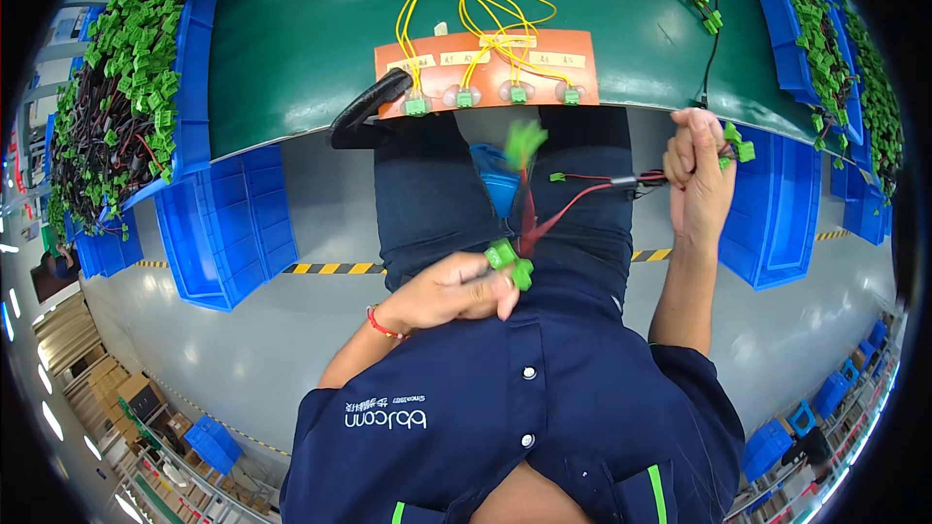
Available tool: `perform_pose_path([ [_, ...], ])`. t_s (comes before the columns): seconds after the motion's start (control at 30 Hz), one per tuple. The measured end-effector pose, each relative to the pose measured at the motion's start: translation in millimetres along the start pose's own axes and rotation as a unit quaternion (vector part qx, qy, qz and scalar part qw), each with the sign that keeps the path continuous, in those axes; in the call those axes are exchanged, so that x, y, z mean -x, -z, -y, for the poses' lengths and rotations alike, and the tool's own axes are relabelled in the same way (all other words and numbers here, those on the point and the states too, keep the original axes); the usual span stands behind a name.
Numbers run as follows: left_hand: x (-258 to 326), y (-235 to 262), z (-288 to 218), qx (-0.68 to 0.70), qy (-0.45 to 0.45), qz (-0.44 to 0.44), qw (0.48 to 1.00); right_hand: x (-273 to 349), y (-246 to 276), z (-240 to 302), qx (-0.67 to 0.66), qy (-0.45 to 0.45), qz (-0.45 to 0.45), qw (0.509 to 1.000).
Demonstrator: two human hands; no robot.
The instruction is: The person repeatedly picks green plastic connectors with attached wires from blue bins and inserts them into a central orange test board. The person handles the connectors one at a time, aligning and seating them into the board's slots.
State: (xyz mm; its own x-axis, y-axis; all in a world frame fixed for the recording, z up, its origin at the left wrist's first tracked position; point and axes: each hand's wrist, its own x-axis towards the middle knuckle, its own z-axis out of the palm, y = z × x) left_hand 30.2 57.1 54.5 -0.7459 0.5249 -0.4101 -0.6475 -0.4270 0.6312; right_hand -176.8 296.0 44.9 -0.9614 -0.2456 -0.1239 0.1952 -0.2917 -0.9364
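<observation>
Near my waist, my left hand (454, 291), with a red bracelet on its wrist, pinches a pair of green connectors (501, 254) of a red-and-black wire harness. Out to the right, my right hand (699, 167) is closed round the harness's other end, and more green connectors (740, 146) stick out past the fingers. Between the hands the wires run through a dark sleeve (623, 181). Above my lap, another green connector (525, 143) on the wires is smeared by motion. Facing me at the bench edge, an orange board (487, 87) carries several green sockets with yellow wires.
The green bench (301, 49) spans the far side. A blue bin (194, 68) heaped with green-ended harnesses stands at left, others (777, 19) at right. Blue crates (228, 223) sit below. A black handle-like object (374, 107) overhangs the edge. Loose harnesses (707, 10) lie at upper right.
</observation>
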Motion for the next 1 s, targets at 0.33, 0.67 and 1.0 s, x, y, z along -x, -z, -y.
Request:
perform_pose_path([
  [0.33,-17,0,-12,-0.013,-0.228,-0.229,0.946,9,-48,-17,-0.097,-0.118,0.271,0.95],
  [0.67,-65,-4,-19,-0.19,-0.325,-0.287,0.881,25,-89,-25,-0.071,-0.184,0.321,0.926],
  [1.0,-56,1,-22,-0.006,-0.337,-0.294,0.894,27,-95,-40,-0.016,-0.12,0.306,0.944],
])
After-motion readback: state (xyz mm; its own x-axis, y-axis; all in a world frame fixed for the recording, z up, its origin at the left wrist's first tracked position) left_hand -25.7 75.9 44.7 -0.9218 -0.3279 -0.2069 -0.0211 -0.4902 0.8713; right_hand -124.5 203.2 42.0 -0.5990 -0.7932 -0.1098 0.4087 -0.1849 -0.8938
